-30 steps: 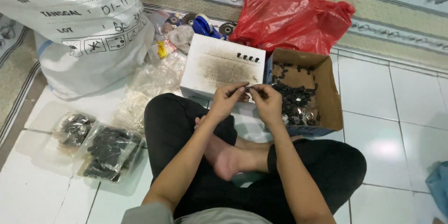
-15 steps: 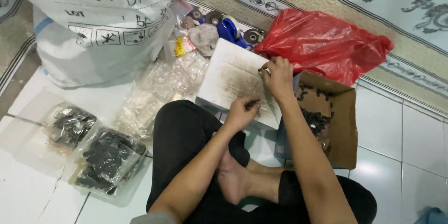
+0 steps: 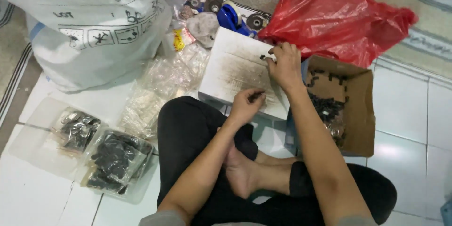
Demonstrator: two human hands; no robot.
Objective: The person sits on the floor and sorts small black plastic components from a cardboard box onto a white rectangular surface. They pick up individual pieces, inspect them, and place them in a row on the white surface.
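Over a flat, scuffed white cardboard box, the left hand pinches a small dark metal piece at its near edge, while the right hand pinches another tiny dark piece farther away, left of an open brown cardboard box.

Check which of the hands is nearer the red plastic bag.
Right. The right hand rests at the far edge of the white box, just beside the red plastic bag. The left hand is at the box's near edge, pinching a small dark part, farther from the bag.
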